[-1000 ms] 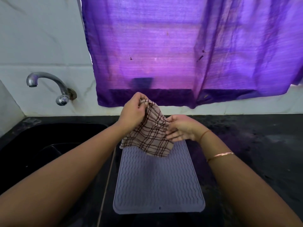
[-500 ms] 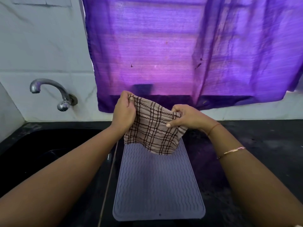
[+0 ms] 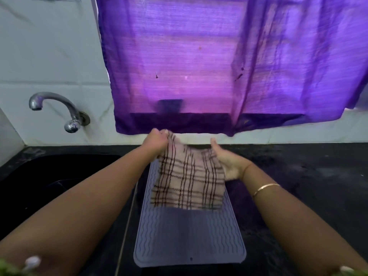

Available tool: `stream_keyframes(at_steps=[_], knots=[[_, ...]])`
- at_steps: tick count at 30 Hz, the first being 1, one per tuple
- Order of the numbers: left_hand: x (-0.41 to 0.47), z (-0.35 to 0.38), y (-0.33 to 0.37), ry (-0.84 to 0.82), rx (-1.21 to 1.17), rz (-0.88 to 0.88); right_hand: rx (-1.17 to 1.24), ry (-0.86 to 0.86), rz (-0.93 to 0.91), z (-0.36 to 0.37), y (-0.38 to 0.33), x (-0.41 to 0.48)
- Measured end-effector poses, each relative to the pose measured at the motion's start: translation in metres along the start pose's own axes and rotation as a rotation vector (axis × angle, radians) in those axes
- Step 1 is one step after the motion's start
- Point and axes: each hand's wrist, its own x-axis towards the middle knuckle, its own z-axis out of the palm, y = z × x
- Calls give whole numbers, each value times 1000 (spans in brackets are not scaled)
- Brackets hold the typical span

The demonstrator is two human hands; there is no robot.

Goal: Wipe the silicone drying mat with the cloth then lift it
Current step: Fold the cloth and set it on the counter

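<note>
Cloth (image 3: 189,184) held by left hand (image 3: 157,141), right hand (image 3: 229,162) | over mat (image 3: 189,236) | sink (image 3: 49,176) dark

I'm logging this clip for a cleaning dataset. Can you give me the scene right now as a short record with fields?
left hand: grips the cloth at its top left corner
right hand: holds the cloth's right edge, palm toward the camera
cloth: checked, spread between the hands above the far end of the mat
mat: flat on the black counter, right of the sink
behind: tap, purple curtain
</note>
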Motion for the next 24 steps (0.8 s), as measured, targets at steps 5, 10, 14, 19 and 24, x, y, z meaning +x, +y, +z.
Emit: stream_keyframes(at_steps=[5, 10, 14, 19, 24], knots=[[-14, -1, -22, -378, 259, -141, -107, 79, 57, 5, 19, -5], [-15, -6, -31, -886, 322, -171, -37, 180, -38, 1, 11, -10], [-11, 1, -32, -744, 297, -130, 20, 232, -133, 5, 0, -10], [-4, 0, -43, -526, -197, 78, 198, 302, -272, -2, -11, -10], [1, 5, -41, -202, -514, 200, 307, 214, -274, -5, -20, -11]])
